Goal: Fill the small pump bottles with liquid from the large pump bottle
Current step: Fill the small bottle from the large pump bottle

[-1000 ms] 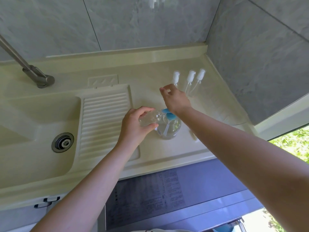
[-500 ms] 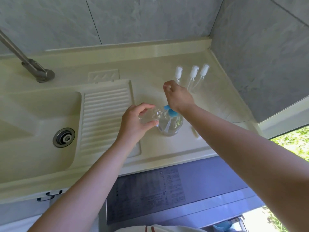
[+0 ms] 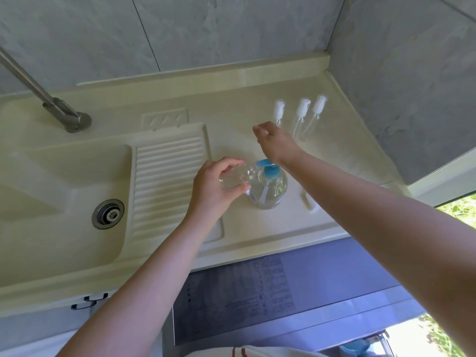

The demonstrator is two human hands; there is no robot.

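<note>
**Lining up the little bottle under the spout**

The large clear pump bottle with the blue pump head (image 3: 268, 186) stands on the cream surface (image 3: 257, 228), right of the ribbed drainboard (image 3: 167, 181). The left hand (image 3: 213, 189) grips a small clear bottle (image 3: 235, 176), tilted, its mouth at the spout. The right hand (image 3: 275, 143) hovers over the pump, fingers loosely curled, holding nothing. I'd seat the mouth right under the nozzle, then press slowly.

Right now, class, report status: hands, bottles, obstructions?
Left hand grips small bottle at blue pump spout. Right hand presses pump. Large bottle upright. Nothing obstructing.
</note>
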